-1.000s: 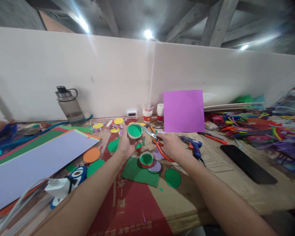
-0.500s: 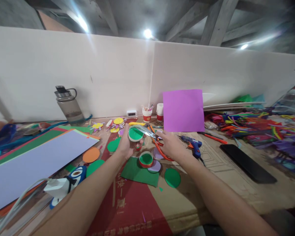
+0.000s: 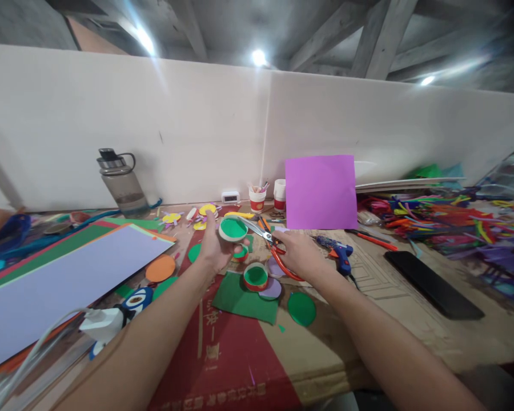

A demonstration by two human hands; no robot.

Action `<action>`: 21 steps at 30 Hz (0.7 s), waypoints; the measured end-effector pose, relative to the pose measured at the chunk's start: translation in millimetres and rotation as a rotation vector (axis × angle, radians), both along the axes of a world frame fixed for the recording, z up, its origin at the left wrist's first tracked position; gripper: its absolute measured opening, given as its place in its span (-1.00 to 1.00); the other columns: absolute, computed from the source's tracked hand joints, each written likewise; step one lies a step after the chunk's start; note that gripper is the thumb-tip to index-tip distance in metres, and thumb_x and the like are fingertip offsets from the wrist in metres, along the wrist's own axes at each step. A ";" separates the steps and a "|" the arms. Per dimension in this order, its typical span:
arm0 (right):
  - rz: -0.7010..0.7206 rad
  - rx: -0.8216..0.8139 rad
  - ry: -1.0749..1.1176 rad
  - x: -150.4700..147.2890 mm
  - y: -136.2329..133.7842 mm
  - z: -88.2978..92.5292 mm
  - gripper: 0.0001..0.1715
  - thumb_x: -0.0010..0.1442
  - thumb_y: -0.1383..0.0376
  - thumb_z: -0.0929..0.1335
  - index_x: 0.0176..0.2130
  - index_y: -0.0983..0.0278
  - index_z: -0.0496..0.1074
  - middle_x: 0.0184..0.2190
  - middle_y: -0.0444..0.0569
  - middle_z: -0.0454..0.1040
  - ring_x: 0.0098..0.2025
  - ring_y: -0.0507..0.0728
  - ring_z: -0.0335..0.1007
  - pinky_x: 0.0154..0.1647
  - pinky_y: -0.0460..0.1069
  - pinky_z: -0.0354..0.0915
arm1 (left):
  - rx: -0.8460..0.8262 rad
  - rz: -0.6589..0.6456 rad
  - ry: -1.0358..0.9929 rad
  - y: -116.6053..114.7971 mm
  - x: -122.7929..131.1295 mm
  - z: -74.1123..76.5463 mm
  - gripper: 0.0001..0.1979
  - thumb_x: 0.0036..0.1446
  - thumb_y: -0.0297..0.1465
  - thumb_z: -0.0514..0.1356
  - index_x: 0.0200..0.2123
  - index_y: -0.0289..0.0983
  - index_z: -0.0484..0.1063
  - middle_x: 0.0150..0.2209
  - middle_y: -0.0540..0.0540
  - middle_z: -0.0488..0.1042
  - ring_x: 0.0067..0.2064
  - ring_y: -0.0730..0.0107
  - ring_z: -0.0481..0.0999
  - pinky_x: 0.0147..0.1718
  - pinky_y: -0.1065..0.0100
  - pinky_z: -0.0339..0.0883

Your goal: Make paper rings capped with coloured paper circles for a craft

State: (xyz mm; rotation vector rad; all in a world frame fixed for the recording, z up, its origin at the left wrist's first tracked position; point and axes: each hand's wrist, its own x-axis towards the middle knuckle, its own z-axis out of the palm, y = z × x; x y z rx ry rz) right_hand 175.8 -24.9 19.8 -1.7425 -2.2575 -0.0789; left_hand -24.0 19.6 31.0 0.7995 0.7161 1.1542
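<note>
My left hand point(image 3: 214, 246) is closed around a small cut-down paper cup point(image 3: 233, 229) whose inside is green, its opening tilted toward me. In my right hand point(image 3: 297, 251) is a pair of scissors point(image 3: 277, 257) with orange-red handles. Their metal blades reach left to the rim of the cup, apparently spread around its edge. Below the hands stands another cut cup point(image 3: 256, 277) with a green bottom, on a green paper sheet point(image 3: 244, 305). Beside it lie a lilac paper disc point(image 3: 270, 289) and a green disc point(image 3: 302, 309).
A blue glue gun point(image 3: 341, 256) and a black phone point(image 3: 432, 284) lie to the right. Large coloured sheets point(image 3: 77, 279) cover the left, near a white plug point(image 3: 100, 324). A water bottle point(image 3: 122, 184), a cup of sticks point(image 3: 257, 200) and a purple sheet point(image 3: 321, 192) stand at the back.
The held cup has shifted slightly left and turned, showing more of its outer side. My left thumb sits more upright beside it. The scissors stay at its rim.
</note>
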 end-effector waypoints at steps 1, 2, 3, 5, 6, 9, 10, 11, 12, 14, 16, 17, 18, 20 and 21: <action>-0.002 -0.001 0.007 -0.1 -0.3 0.1 -0.59 0.24 0.27 0.23 0.05 0.18 0.41 -0.16 0.06 0.55 -0.20 0.19 0.43 -0.26 -0.01 0.14 | 0.007 0.023 -0.024 -1.0 1.1 0.6 -0.24 0.23 0.12 -0.29 -0.42 -0.37 0.40 -0.56 -0.19 0.45 -0.59 0.30 0.48 -0.75 0.44 0.13; -0.003 -0.002 0.017 -0.1 -0.5 0.2 -0.62 0.24 0.27 0.23 0.03 0.18 0.42 -0.17 0.06 0.55 -0.22 0.18 0.43 -0.28 -0.01 0.13 | 0.017 0.050 -0.049 -2.0 2.6 0.8 -0.27 0.25 0.10 -0.28 -0.41 -0.36 0.40 -0.56 -0.17 0.45 -0.57 0.30 0.50 -0.73 0.44 0.16; -0.002 -0.002 0.030 0.0 -0.4 0.2 -0.64 0.24 0.27 0.23 0.01 0.19 0.43 -0.18 0.05 0.55 -0.22 0.17 0.43 -0.29 -0.02 0.12 | 0.025 0.073 -0.070 -2.9 4.3 0.5 -0.31 0.27 0.07 -0.26 -0.41 -0.35 0.39 -0.56 -0.15 0.45 -0.56 0.31 0.50 -0.71 0.44 0.18; 0.002 -0.005 0.060 0.4 0.2 -0.2 -0.67 0.25 0.28 0.23 -0.02 0.20 0.43 -0.20 0.04 0.55 -0.21 0.16 0.43 -0.28 -0.03 0.12 | 0.039 0.096 -0.099 -4.0 7.7 -1.3 -0.40 0.28 0.03 -0.17 -0.41 -0.33 0.38 -0.54 -0.11 0.45 -0.56 0.36 0.48 -0.67 0.45 0.20; 0.004 -0.006 0.073 0.6 0.6 -0.7 -0.67 0.25 0.28 0.24 -0.03 0.20 0.43 -0.20 0.04 0.55 -0.20 0.16 0.43 -0.27 -0.03 0.12 | 0.044 0.100 -0.108 -4.1 9.0 -2.6 -0.43 0.28 0.02 -0.12 -0.41 -0.33 0.38 -0.54 -0.10 0.45 -0.56 0.39 0.47 -0.66 0.45 0.21; 0.000 0.000 0.096 1.1 1.6 -2.5 -0.67 0.24 0.23 0.25 -0.01 0.19 0.42 -0.16 0.06 0.51 -0.20 0.16 0.41 -0.24 -0.04 0.13 | 0.059 0.097 -0.113 -3.3 11.2 -6.5 -0.45 0.24 0.04 -0.06 -0.42 -0.32 0.37 -0.55 -0.07 0.43 -0.57 0.43 0.42 -0.64 0.46 0.21; -0.005 0.007 0.099 1.2 1.6 -3.2 -0.65 0.24 0.22 0.25 -0.01 0.18 0.41 -0.15 0.06 0.50 -0.20 0.16 0.40 -0.24 -0.03 0.14 | 0.065 0.091 -0.105 -3.2 11.6 -7.4 -0.44 0.23 0.06 -0.05 -0.43 -0.32 0.36 -0.56 -0.07 0.42 -0.58 0.44 0.41 -0.64 0.46 0.21; -0.009 0.015 0.101 1.3 1.5 -3.8 -0.64 0.24 0.21 0.25 0.01 0.17 0.40 -0.13 0.06 0.48 -0.20 0.16 0.39 -0.25 -0.03 0.14 | 0.069 0.081 -0.090 -3.3 12.0 -8.1 -0.43 0.21 0.08 -0.05 -0.43 -0.32 0.36 -0.57 -0.07 0.41 -0.58 0.43 0.40 -0.64 0.45 0.20; -0.012 0.023 0.104 1.3 1.4 -4.3 -0.62 0.23 0.21 0.25 0.03 0.16 0.39 -0.12 0.07 0.46 -0.20 0.16 0.39 -0.24 -0.03 0.15 | 0.071 0.067 -0.073 -3.6 12.4 -8.5 -0.42 0.20 0.10 -0.04 -0.43 -0.32 0.36 -0.58 -0.07 0.40 -0.59 0.43 0.39 -0.65 0.45 0.18; -0.006 0.033 0.109 1.4 1.2 -5.2 -0.59 0.22 0.22 0.25 0.06 0.15 0.37 -0.10 0.08 0.43 -0.19 0.17 0.38 -0.23 -0.02 0.16 | 0.073 0.040 -0.040 -4.5 13.2 -8.8 -0.41 0.18 0.11 -0.03 -0.42 -0.32 0.38 -0.59 -0.07 0.39 -0.60 0.43 0.37 -0.67 0.45 0.16; 0.007 0.033 0.112 1.5 1.6 -5.8 -0.56 0.21 0.25 0.25 0.08 0.16 0.36 -0.07 0.09 0.42 -0.17 0.17 0.38 -0.21 -0.02 0.17 | 0.070 0.015 -0.018 -5.3 13.5 -8.8 -0.40 0.18 0.12 -0.04 -0.41 -0.33 0.39 -0.58 -0.08 0.40 -0.60 0.44 0.36 -0.67 0.46 0.15; 0.011 0.028 0.110 1.6 2.0 -6.0 -0.56 0.20 0.26 0.26 0.08 0.17 0.36 -0.07 0.09 0.42 -0.16 0.18 0.38 -0.20 -0.01 0.18 | 0.069 0.007 -0.013 -5.4 13.3 -8.8 -0.39 0.18 0.13 -0.04 -0.42 -0.33 0.40 -0.58 -0.08 0.40 -0.61 0.45 0.36 -0.67 0.46 0.15; 0.013 0.021 0.105 1.7 2.5 -6.3 -0.56 0.20 0.27 0.25 0.08 0.17 0.36 -0.07 0.09 0.43 -0.16 0.18 0.38 -0.20 -0.01 0.18 | 0.067 0.003 -0.011 -5.2 12.9 -8.7 -0.38 0.17 0.13 -0.05 -0.43 -0.33 0.40 -0.59 -0.08 0.40 -0.61 0.45 0.36 -0.67 0.46 0.14; 0.018 0.011 0.094 1.8 3.4 -6.5 -0.58 0.20 0.29 0.25 0.06 0.19 0.37 -0.09 0.08 0.46 -0.17 0.18 0.38 -0.20 -0.01 0.17 | 0.067 -0.001 -0.012 -4.3 11.7 -8.6 -0.37 0.17 0.14 -0.05 -0.45 -0.33 0.39 -0.61 -0.08 0.38 -0.62 0.45 0.36 -0.68 0.46 0.13; 0.022 0.011 0.088 1.9 3.7 -6.6 -0.59 0.20 0.29 0.24 0.04 0.19 0.38 -0.11 0.07 0.48 -0.17 0.18 0.38 -0.20 -0.01 0.17 | 0.068 0.000 -0.014 -3.8 11.0 -8.5 -0.36 0.17 0.15 -0.05 -0.46 -0.33 0.39 -0.61 -0.07 0.38 -0.62 0.45 0.36 -0.69 0.46 0.13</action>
